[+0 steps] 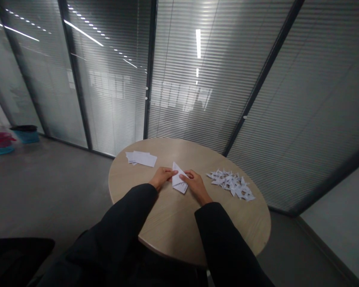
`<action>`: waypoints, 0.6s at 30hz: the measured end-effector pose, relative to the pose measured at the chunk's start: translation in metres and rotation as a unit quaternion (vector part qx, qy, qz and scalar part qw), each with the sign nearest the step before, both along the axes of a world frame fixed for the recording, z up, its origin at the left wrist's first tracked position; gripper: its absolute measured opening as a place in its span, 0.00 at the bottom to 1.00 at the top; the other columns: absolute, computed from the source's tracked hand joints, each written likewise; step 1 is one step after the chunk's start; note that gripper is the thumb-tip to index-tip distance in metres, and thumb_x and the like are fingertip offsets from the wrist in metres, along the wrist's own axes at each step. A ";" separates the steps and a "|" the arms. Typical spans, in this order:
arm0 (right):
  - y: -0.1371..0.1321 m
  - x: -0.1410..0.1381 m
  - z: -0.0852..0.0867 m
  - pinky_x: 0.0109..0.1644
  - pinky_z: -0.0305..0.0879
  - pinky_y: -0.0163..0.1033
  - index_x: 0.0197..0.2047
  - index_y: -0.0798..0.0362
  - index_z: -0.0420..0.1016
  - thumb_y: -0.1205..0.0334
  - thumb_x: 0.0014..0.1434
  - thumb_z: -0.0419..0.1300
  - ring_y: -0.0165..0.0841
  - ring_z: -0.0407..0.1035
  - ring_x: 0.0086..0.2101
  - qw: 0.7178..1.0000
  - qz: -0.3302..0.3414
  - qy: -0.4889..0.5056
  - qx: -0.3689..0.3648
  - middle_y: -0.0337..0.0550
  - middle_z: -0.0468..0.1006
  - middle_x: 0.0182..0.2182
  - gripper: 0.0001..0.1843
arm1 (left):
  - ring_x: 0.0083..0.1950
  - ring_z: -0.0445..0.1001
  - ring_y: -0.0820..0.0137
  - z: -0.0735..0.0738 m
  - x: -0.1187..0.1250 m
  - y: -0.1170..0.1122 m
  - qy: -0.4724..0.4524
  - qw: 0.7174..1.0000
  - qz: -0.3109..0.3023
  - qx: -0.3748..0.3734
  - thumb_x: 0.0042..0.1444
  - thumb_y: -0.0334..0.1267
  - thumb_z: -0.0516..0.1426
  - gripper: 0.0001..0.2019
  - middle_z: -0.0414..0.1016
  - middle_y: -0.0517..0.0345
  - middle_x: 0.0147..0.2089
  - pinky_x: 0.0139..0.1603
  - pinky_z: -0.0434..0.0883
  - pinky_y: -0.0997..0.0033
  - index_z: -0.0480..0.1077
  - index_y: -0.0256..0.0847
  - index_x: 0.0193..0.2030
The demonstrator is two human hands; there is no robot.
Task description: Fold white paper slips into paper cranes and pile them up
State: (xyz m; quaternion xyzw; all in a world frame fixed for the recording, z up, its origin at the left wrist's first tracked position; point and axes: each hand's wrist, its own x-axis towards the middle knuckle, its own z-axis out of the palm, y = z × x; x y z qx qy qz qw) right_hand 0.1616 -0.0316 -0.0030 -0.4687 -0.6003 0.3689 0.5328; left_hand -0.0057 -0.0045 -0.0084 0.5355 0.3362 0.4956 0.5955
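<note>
A sheet of white paper folded into a pointed triangular shape point(178, 180) lies on the round wooden table point(179, 223), its tip pointing away from me. My left hand point(162, 177) presses its fingertips onto the paper's left side. My right hand point(196, 186) holds the right side, with its fingers on the upper edge. A small stack of loose white paper sheets point(141, 158) lies on the table to the left of my hands. To the right is a heap of several small folded paper figures point(231, 184).
Glass partition walls with slatted blinds point(185, 79) stand behind the round table. A teal basket and a pink item point(0, 144) sit on the grey floor at far left, near a dark bin point(25, 133). A dark chair back point(14, 255) shows at lower left.
</note>
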 end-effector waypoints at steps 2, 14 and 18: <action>0.001 0.000 0.001 0.32 0.66 0.38 0.33 0.55 0.76 0.49 0.40 0.69 0.37 0.73 0.29 1.000 -0.012 0.008 0.005 0.43 0.79 0.26 0.21 | 0.22 0.66 0.76 -0.001 0.001 0.000 0.034 0.999 -0.035 0.002 0.29 0.55 0.70 0.24 0.73 0.56 0.21 0.28 0.64 0.74 0.76 0.32 0.23; -0.004 -0.001 -0.001 0.24 0.56 0.34 0.24 0.57 0.79 0.51 0.42 0.68 0.31 0.65 0.22 1.000 -0.024 -0.008 -0.012 0.40 0.75 0.20 0.15 | 0.28 0.72 0.70 0.002 0.003 -0.008 0.123 0.983 -0.135 -0.030 0.31 0.52 0.70 0.24 0.77 0.54 0.26 0.36 0.68 0.69 0.78 0.31 0.29; -0.002 0.000 -0.001 0.24 0.56 0.35 0.23 0.57 0.79 0.49 0.39 0.70 0.31 0.65 0.21 0.999 -0.044 0.022 -0.017 0.40 0.74 0.19 0.18 | 0.27 0.72 0.71 0.001 0.004 -0.007 0.117 0.984 -0.133 -0.023 0.31 0.53 0.70 0.24 0.77 0.54 0.26 0.36 0.70 0.68 0.78 0.31 0.28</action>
